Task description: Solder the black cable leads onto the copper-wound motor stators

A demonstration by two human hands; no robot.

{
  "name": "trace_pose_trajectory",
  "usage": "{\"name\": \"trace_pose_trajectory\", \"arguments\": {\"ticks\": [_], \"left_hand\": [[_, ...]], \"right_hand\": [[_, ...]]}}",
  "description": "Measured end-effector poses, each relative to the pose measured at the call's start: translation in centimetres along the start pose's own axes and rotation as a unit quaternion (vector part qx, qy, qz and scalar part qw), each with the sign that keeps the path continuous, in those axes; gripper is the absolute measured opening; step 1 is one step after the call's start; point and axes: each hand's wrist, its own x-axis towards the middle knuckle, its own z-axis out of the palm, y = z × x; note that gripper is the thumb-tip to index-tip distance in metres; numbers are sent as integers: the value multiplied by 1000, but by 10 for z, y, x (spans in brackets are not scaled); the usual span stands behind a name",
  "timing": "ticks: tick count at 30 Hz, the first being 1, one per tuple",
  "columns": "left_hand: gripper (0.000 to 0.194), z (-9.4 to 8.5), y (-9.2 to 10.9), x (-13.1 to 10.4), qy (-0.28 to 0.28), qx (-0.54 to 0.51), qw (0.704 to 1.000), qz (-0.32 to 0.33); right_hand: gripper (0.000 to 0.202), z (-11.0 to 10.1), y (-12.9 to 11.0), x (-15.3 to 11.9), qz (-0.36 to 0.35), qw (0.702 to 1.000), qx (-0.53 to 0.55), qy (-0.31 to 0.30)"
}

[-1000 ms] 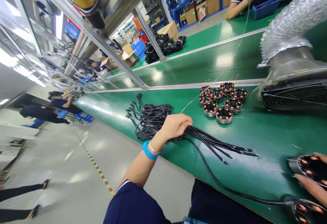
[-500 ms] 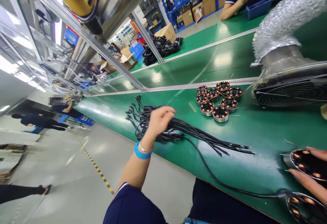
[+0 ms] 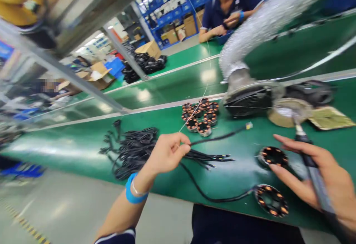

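My left hand point(image 3: 170, 153) is closed in a pinch on a black cable point(image 3: 219, 137), whose stripped end with coloured wires points right. A thin silvery wire point(image 3: 194, 110), resembling solder wire, also runs up from these fingers. My right hand point(image 3: 319, 177) holds a soldering iron point(image 3: 314, 179), tip pointing up and away. Its thumb and forefinger reach around a copper-wound stator point(image 3: 261, 158), touching or nearly touching it. Nearer the table edge lies a second stator point(image 3: 257, 195), joined to another black cable point(image 3: 215, 199). The cable bundle point(image 3: 133, 147) lies left of and partly behind my left hand.
Several stators point(image 3: 204, 129) stand grouped farther back. Behind the right hand are a black fan point(image 3: 247, 101) with a silver duct point(image 3: 250, 40), a round tan holder point(image 3: 280, 114) and a yellowish pad point(image 3: 330, 118). A co-worker point(image 3: 228, 17) sits across the green bench point(image 3: 83, 144).
My left hand has risen from the bundle with one cable and the thin wire. The view has swung right, bringing my right hand and the soldering iron into sight.
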Motion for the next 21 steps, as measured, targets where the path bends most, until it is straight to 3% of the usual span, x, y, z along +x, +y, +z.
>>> {"name": "trace_pose_trajectory", "arguments": {"ticks": [2, 4, 6, 9, 14, 16, 19, 21], "left_hand": [[22, 41, -1, 3, -68, 12, 998, 0], [20, 65, -4, 4, -97, 39, 994, 5], [18, 73, -7, 4, -123, 66, 990, 3], [18, 72, -6, 7, -160, 73, 984, 4], [33, 80, 20, 28, -98, -25, 988, 117], [36, 90, 32, 38, -168, -103, 970, 141], [46, 104, 43, 49, -346, -272, 896, 53], [52, 112, 47, 53, -381, -339, 860, 0]], "right_hand": [[56, -3, -22, 3, -7, 990, 133, -47], [45, 1, -37, 5, 30, 972, 224, -59], [36, 7, -46, 6, 50, 966, 252, -43], [34, 11, -53, 8, 45, 965, 257, -38], [37, 18, -61, 8, 7, 961, 273, -32], [40, 20, -63, 7, -21, 963, 268, -14], [46, 20, -64, 8, -50, 966, 253, 5], [47, 15, -63, 11, -50, 968, 247, 4]]}}
